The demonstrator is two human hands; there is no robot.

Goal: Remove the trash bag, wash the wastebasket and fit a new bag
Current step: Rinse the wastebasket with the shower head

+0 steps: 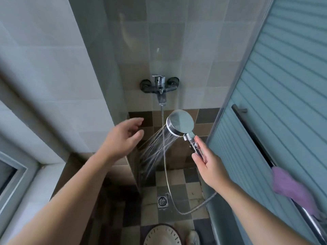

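Observation:
My right hand holds the chrome handle of a shower head, whose round face points down and left. Water sprays from it toward the tiled floor. My left hand hovers in the air left of the spray with relaxed, slightly curled fingers and holds nothing. A white wastebasket with slots around its rim stands on the floor at the bottom edge, only its top showing. A metal hose loops from the handle down to the floor and up to the wall faucet.
A floor drain sits in the checkered tiles above the wastebasket. A glass partition edge stands left of the shower stall. On the right is a frosted sliding door with a bar carrying a purple cloth. A shoe is beside the wastebasket.

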